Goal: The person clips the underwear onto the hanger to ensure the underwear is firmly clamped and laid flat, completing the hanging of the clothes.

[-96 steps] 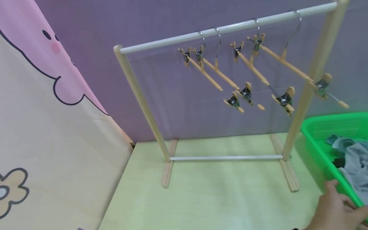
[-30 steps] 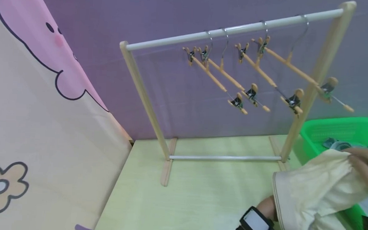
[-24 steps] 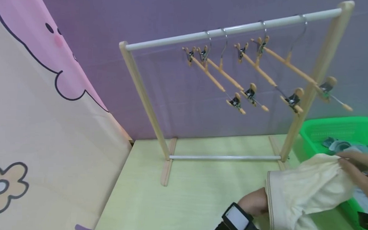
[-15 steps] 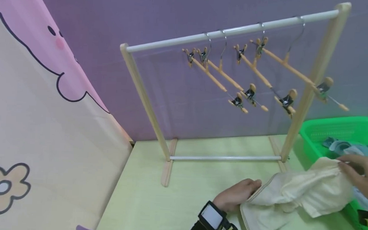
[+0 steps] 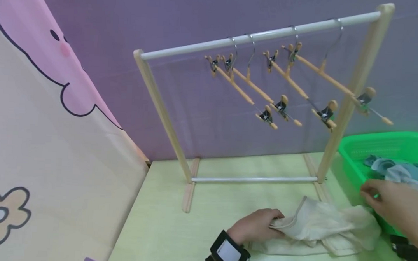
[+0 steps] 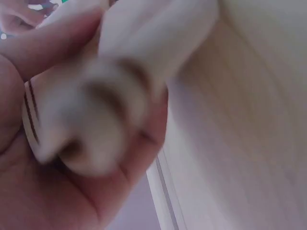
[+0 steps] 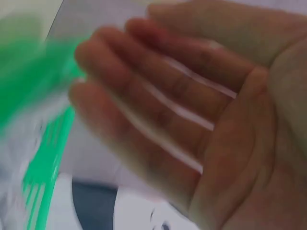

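Observation:
A cream garment with a brown-stitched edge point(image 5: 317, 224) lies bunched on the pale green table point(image 5: 162, 229), in front of the rack's right foot. At its left end my left hand point(image 5: 257, 226) grips the stitched edge; in the left wrist view the cream cloth point(image 6: 163, 43) runs through the curled fingers, blurred up close. My right hand point(image 5: 395, 201) is over the near side of the green basket point(image 5: 354, 168), to the right of the garment. The right wrist view shows that hand point(image 7: 182, 105) with loosely bent, spread fingers and nothing in them.
A wooden rack with a white top bar point(image 5: 205, 44) stands at the back, several clip hangers point(image 5: 288, 79) hanging from it. Grey-blue clothes point(image 5: 403, 170) lie in the basket at right. A printed cloth wall point(image 5: 54, 151) borders the left side.
My left hand has come out of the garment and now grips its edge, further left. My right hand has let go of the other end, and the garment has dropped onto the table.

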The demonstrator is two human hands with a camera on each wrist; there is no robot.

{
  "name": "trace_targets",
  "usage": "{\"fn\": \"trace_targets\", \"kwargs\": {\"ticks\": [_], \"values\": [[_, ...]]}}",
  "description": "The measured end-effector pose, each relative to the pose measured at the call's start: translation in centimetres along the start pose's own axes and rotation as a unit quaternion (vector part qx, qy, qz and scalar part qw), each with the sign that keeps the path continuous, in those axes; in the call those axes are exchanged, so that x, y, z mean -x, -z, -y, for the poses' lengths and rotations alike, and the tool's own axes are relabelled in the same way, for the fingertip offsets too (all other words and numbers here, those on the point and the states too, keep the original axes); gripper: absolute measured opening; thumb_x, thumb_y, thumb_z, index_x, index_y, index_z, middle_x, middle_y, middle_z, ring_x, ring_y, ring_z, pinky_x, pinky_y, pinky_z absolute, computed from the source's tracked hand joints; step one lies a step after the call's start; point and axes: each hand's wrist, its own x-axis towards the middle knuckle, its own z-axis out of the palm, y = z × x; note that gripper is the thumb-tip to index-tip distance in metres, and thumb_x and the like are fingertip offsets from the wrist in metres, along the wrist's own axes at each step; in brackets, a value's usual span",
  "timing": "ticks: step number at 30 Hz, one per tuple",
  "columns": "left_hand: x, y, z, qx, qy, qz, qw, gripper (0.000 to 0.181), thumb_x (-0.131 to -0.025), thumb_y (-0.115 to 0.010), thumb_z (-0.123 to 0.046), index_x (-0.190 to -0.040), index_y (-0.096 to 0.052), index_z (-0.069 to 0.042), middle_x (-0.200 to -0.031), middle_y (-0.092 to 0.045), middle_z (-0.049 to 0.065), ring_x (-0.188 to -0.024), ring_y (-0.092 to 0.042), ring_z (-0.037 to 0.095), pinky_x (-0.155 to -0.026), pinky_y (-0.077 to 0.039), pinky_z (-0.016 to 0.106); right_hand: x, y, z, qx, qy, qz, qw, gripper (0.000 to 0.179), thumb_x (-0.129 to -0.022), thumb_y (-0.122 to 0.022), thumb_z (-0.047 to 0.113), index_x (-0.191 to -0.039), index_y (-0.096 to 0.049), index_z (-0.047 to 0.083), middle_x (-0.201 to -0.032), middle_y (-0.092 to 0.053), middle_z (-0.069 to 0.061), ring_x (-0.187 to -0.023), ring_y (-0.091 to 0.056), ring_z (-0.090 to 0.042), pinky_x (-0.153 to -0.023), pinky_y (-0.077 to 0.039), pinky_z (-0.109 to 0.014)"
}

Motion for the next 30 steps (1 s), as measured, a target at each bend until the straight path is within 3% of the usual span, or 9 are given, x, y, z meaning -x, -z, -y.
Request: {"fn": "trace_targets", "kwargs": {"ticks": [3, 7, 10, 14, 20, 27, 30], "values": [[0.2, 0.3, 0.1, -0.012, 0.005, -0.018, 0.9997, 0.029, -0.095, -0.069, -0.03, -0.12, -0.068, -0.017, -0.112, -0.069, -0.012, -0.092, -0.058, -0.006, -0.076, -0.046, 0.013, -0.7, -1.0, 2.8, -0.068, 0.059, 0.034, 0.9954, 0.031, -0.089, -0.074, 0.025, -0.104, -0.07, -0.002, -0.091, -0.071, -0.011, -0.079, -0.067, -0.028, -0.065, -0.054, -0.045], [0.4, 0.7, 0.0, -0.022, 0.008, -0.03, 0.9993, 0.029, -0.096, -0.066, -0.034, -0.12, -0.069, -0.017, -0.109, -0.07, -0.012, -0.089, -0.058, -0.006, -0.075, -0.046, 0.013, -1.3, -2.6, 6.5, -0.163, 0.141, 0.108, 0.9706, 0.061, -0.081, -0.076, 0.05, -0.126, -0.064, 0.011, -0.123, -0.064, -0.011, -0.113, -0.06, -0.039, -0.085, -0.052, -0.052], [0.5, 0.8, 0.1, -0.016, 0.01, -0.027, 0.9995, 0.025, -0.096, -0.065, -0.033, -0.115, -0.07, -0.016, -0.096, -0.069, -0.014, -0.075, -0.055, -0.005, -0.067, -0.045, 0.014, -1.5, -3.4, 8.4, -0.224, 0.14, 0.2, 0.9436, 0.077, -0.076, -0.079, 0.053, -0.137, -0.055, 0.012, -0.136, -0.055, -0.014, -0.123, -0.052, -0.042, -0.09, -0.05, -0.053], [0.7, 0.8, 0.3, -0.003, 0.015, -0.028, 0.9995, 0.021, -0.096, -0.067, -0.03, -0.11, -0.071, -0.017, -0.089, -0.067, -0.015, -0.068, -0.052, -0.004, -0.061, -0.043, 0.014, -2.0, -4.3, 9.4, -0.246, 0.13, 0.256, 0.9258, 0.083, -0.074, -0.085, 0.043, -0.141, -0.051, 0.009, -0.132, -0.056, -0.012, -0.119, -0.053, -0.037, -0.089, -0.049, -0.049], [0.9, 1.2, 0.9, -0.008, -0.002, -0.032, 0.9995, 0.02, -0.098, -0.063, -0.027, -0.11, -0.074, -0.015, -0.092, -0.071, -0.012, -0.072, -0.054, -0.006, -0.065, -0.044, 0.012, -2.6, -5.1, 8.6, -0.222, 0.164, 0.248, 0.9287, 0.047, -0.077, -0.084, 0.036, -0.114, -0.065, 0.016, -0.11, -0.06, 0.0, -0.102, -0.056, -0.026, -0.083, -0.049, -0.041], [1.1, 2.6, 1.9, -0.02, -0.009, -0.062, 0.9978, 0.024, -0.1, -0.058, -0.022, -0.117, -0.073, -0.011, -0.109, -0.074, -0.004, -0.095, -0.064, -0.002, -0.082, -0.048, 0.014, -3.1, -4.8, 6.3, -0.187, 0.131, 0.213, 0.9498, 0.046, -0.078, -0.083, 0.033, -0.114, -0.067, 0.01, -0.107, -0.062, 0.0, -0.096, -0.059, -0.021, -0.078, -0.05, -0.037], [1.4, 3.0, 2.6, -0.017, -0.007, -0.071, 0.9973, 0.025, -0.101, -0.058, -0.021, -0.118, -0.072, -0.01, -0.113, -0.073, -0.001, -0.101, -0.065, 0.002, -0.087, -0.049, 0.016, -3.3, -4.7, 5.3, -0.191, 0.173, 0.183, 0.9486, 0.024, -0.08, -0.082, 0.025, -0.097, -0.069, 0.013, -0.088, -0.06, 0.007, -0.077, -0.051, -0.008, -0.065, -0.043, -0.029]]}}
